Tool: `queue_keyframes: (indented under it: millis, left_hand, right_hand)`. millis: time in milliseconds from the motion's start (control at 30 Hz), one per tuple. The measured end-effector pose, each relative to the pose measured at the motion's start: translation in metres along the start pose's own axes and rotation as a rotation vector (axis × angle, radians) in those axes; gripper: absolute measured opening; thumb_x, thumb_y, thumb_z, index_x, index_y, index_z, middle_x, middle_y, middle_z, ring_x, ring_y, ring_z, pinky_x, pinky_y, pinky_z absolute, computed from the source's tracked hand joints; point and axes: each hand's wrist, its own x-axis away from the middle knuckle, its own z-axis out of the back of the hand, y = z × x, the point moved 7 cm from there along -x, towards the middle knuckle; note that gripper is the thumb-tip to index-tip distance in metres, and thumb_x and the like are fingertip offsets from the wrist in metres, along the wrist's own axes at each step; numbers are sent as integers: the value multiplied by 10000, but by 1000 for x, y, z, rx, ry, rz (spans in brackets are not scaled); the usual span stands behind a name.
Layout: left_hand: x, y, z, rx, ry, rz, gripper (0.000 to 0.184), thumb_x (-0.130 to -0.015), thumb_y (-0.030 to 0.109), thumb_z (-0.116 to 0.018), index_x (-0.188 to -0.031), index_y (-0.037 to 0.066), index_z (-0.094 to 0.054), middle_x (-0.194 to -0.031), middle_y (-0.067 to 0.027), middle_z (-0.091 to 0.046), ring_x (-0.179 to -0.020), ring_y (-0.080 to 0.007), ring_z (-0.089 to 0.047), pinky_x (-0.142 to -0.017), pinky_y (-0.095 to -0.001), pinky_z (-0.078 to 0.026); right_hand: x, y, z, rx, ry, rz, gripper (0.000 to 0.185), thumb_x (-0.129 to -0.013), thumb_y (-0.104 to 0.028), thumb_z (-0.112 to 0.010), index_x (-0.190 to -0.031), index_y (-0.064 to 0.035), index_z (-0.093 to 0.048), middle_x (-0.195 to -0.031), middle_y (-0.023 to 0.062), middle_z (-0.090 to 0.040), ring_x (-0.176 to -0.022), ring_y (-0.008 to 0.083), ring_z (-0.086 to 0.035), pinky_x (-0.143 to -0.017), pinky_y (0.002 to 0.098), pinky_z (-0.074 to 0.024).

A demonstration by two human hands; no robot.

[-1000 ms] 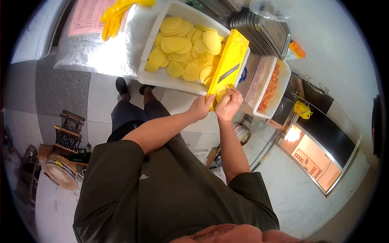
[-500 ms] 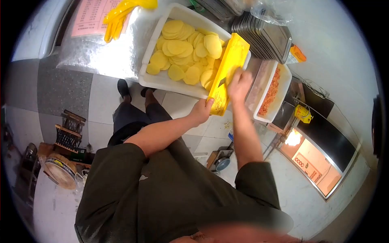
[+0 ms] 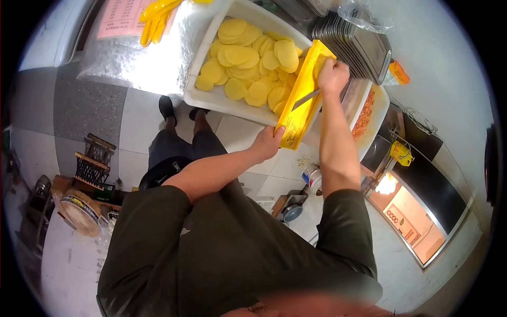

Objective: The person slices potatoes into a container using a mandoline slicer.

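A yellow mandoline slicer [image 3: 304, 98] lies at a slant across the right end of a white plastic tub [image 3: 210, 101], its dark blade set diagonally. My left hand [image 3: 270, 141] grips its near end, thumb on top. On the upper part of the slicer's face, past the blade, my right hand [image 3: 334, 77] is closed, palm down; whatever is under its fingers is hidden. Thin round yellow slices [image 3: 236, 58], like potato, lie heaped in the tub beneath and left of the slicer.
To the right stands a white container [image 3: 378, 108] of reddish chopped food. Stacked metal trays [image 3: 364, 50] lean behind the tub. Yellow gloves [image 3: 154, 27] and a pink printed sheet [image 3: 119, 18] lie on the silvery surface at left. A tin [image 3: 312, 177] stands near my right forearm.
My right hand has moved up along the slicer toward its far end, uncovering the blade. My left hand keeps its grip on the near end. The whole view has shifted slightly.
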Motion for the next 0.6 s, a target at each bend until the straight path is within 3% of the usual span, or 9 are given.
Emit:
queue_keyframes:
  millis: [100, 133, 200, 233, 267, 400, 500, 600]
  left_hand:
    - [-10, -19, -6, 130, 50, -45, 481, -1016, 382, -464, -1204, -53, -546, -1133, -306, -631, -1077, -454, -598, -912, -485, -462]
    - [-13, -14, -4, 108, 34, -69, 465, -1028, 372, -455, -1198, -52, -541, -1118, -247, -630, -1027, -369, -616, -868, -443, -497]
    - [-8, -12, -5, 73, -10, -94, 434, -1051, 351, -438, -1186, -51, -529, -1088, -131, -627, -927, -200, -651, -779, -357, -568]
    - [-8, -15, -8, 86, -15, -71, 429, -1053, 348, -436, -1184, -51, -527, -1083, -129, -628, -921, -195, -650, -773, -355, -568]
    - [-11, -20, -9, 99, -16, -46, 425, -1055, 345, -434, -1183, -51, -524, -1079, -128, -628, -914, -190, -648, -767, -353, -569]
    - [-12, -19, -7, 85, -49, 14, 420, -1063, 334, -425, -1191, -55, -515, -1075, -129, -631, -915, -181, -647, -757, -346, -571]
    - [-1, -2, -3, 238, 17, 2, 448, -1026, 367, -473, -1110, -61, -573, -973, -240, -675, -858, -335, -684, -733, -409, -532]
    - [0, -1, -3, 262, 14, 16, 437, -1030, 358, -475, -1113, -61, -570, -948, -197, -679, -782, -266, -690, -667, -380, -539]
  right_hand:
    - [29, 10, 5, 5, 49, 2, 360, -870, -245, -518, -822, 81, -660, -892, 312, -607, -879, 485, -558, -818, 548, -436]
    - [54, 1, 16, -17, -108, -120, 353, -897, -257, -522, -893, 64, -667, -917, 283, -613, -916, 464, -553, -846, 530, -431]
    - [117, 2, 35, -81, -29, -26, 254, -924, -203, -562, -877, 24, -666, -938, 234, -628, -910, 410, -558, -838, 482, -439]
    - [145, -6, 47, -95, 38, 34, 229, -931, -171, -537, -816, 8, -622, -884, 194, -614, -886, 376, -583, -811, 451, -455]
    - [166, -10, 55, -93, 3, 24, 201, -923, -151, -543, -853, 8, -643, -911, 168, -633, -899, 364, -579, -832, 433, -456]
    - [190, -10, 61, -119, -27, -70, 161, -905, -118, -563, -860, 1, -662, -951, 157, -649, -940, 349, -564, -858, 426, -450]
    - [186, -17, 71, -192, -32, -119, 144, -897, -106, -571, -855, -2, -662, -962, 152, -648, -951, 349, -558, -866, 426, -448]
    - [189, -14, 73, -180, -22, -49, 129, -890, -101, -579, -865, -3, -659, -974, 153, -649, -952, 348, -557, -871, 429, -452]
